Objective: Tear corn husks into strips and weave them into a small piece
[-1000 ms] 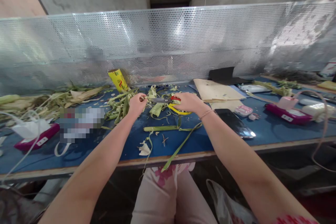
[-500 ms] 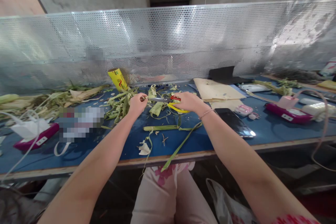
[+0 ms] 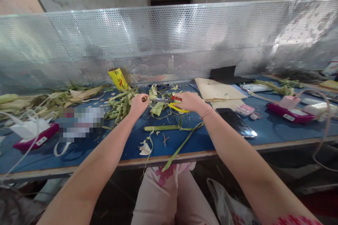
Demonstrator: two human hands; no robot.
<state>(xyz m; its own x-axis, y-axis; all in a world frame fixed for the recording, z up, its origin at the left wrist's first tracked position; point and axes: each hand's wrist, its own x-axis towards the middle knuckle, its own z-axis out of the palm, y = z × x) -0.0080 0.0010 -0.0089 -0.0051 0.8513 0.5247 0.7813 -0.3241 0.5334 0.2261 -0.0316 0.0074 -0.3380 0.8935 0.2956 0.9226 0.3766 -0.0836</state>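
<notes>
My right hand (image 3: 189,101) is wrapped round scissors (image 3: 165,100) with red and yellow handles. Their metal blades point left, with the tips close to my left hand (image 3: 139,104). The fingers of that hand are pinched together at a small pale green piece of plant (image 3: 148,98), mostly hidden by them. Beneath the blades lies a pale green leaf scrap (image 3: 156,109). A heap of green plant trimmings (image 3: 118,107) sits just left of my left hand. Nearer to me, a cut green stalk (image 3: 162,128) and a long leaf strip (image 3: 182,146) rest on the blue table (image 3: 195,144).
A yellow box (image 3: 118,79) leans by the perforated metal screen (image 3: 171,42). To the right are brown paper (image 3: 220,90), a black phone (image 3: 235,123) and a purple power strip (image 3: 290,113) with a cable. Another power strip (image 3: 37,137) and corn husks (image 3: 79,95) lie left.
Almost nothing differs. Both hands and the scissors stay nearly where they were; the view has shifted very slightly.
</notes>
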